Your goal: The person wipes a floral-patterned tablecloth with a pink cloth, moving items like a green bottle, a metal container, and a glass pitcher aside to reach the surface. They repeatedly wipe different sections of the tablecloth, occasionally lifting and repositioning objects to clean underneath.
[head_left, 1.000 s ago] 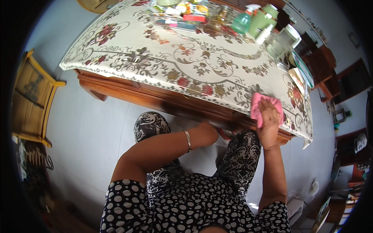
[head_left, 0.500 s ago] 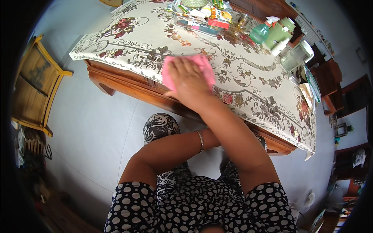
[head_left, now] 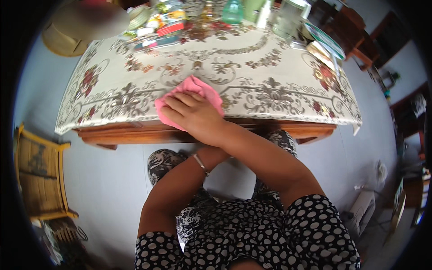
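The flattened right hand (head_left: 195, 114) had swept the pink fabric cloth (head_left: 209, 93) leftward, covering the cream floral tablecloth (head_left: 288, 72) mid-front, the left hand (head_left: 217, 154) too hidden to tell.

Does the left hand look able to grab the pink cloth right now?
Probably not easily: the left hand is partly hidden beneath the crossing right forearm, and the right hand lies over much of the pink cloth.
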`<state>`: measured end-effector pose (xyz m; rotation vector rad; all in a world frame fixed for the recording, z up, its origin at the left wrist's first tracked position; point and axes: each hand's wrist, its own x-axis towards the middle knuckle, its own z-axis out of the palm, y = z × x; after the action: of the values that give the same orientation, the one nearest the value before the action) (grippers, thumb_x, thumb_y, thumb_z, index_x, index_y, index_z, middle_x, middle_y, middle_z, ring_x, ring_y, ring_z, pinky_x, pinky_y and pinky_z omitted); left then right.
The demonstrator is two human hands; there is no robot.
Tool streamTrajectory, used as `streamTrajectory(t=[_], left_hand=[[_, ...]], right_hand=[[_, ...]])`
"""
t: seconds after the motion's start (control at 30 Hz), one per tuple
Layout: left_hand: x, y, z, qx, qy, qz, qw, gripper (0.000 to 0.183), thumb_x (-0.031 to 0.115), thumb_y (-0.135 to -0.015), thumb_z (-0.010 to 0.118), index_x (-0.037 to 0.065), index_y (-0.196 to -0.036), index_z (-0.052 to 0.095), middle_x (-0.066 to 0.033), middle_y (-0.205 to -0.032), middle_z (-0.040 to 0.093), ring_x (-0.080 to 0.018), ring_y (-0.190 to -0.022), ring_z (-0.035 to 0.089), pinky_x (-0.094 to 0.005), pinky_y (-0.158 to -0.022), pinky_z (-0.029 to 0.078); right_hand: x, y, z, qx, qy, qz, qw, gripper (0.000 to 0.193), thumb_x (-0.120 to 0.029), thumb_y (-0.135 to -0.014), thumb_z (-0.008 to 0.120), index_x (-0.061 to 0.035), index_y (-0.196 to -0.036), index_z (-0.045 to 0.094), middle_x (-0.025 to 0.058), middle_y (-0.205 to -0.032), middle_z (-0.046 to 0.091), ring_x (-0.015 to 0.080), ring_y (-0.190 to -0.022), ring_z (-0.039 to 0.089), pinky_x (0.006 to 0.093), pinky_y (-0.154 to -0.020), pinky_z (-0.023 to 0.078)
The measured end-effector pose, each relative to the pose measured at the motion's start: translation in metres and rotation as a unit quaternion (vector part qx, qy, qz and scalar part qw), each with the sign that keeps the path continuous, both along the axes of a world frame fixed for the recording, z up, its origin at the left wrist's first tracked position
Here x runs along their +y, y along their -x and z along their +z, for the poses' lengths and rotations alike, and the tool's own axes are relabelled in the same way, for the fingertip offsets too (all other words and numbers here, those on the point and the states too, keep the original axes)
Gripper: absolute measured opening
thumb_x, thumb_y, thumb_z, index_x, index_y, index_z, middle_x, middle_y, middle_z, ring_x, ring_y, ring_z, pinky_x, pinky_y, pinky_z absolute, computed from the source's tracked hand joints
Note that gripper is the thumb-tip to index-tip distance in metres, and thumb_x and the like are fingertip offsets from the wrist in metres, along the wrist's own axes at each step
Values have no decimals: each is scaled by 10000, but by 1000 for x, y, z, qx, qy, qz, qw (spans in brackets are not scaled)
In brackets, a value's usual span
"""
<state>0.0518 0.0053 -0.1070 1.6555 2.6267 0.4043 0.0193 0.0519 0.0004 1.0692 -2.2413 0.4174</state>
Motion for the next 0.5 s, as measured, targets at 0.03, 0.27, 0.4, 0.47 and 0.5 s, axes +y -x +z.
streamTrajectory(t=[0.03, 0.27, 0.4, 0.47, 0.5], left_hand=[[0, 1, 1, 0, 9, -4, 1000, 228, 235, -714, 707, 83, -883, 692, -124, -972, 674, -283, -905, 655, -406, -743, 521], [9, -6, 11, -55, 111, -5, 992, 332, 294, -685, 769, 93, -934, 679, -122, -1000, 660, -287, -949, 637, -409, -767, 512], [12, -17, 30, -63, 179, -25, 982, 349, 290, -697, 762, 103, -972, 656, -103, -929, 656, -287, -902, 640, -410, -771, 499], [20, -17, 29, -68, 196, -34, 978, 350, 292, -703, 760, 101, -973, 647, -96, -906, 651, -285, -887, 639, -412, -765, 493], [22, -16, 26, -66, 201, -36, 977, 348, 291, -705, 759, 99, -971, 643, -95, -903, 651, -284, -884, 639, -414, -761, 491]], right_hand=[[24, -8, -2, 1, -9, -12, 1000, 425, -129, -795, 533, -114, -1218, 568, 80, -1275, 550, 254, -1193, 504, 387, -987, 414], [220, -78, 11, -31, -58, -191, 979, 475, -58, -713, 618, -103, -1186, 617, 83, -1258, 583, 274, -1169, 537, 405, -1011, 416], [319, -112, 2, -29, -14, -298, 954, 457, -23, -712, 599, -80, -1165, 618, 98, -1208, 601, 290, -1153, 543, 398, -996, 423], [375, -129, -2, -23, 10, -353, 935, 467, -2, -700, 614, -63, -1164, 615, 118, -1183, 613, 301, -1131, 559, 388, -978, 438], [399, -136, 0, -16, 26, -372, 928, 466, 7, -697, 620, -52, -1159, 614, 131, -1171, 619, 307, -1114, 571, 383, -965, 448]])
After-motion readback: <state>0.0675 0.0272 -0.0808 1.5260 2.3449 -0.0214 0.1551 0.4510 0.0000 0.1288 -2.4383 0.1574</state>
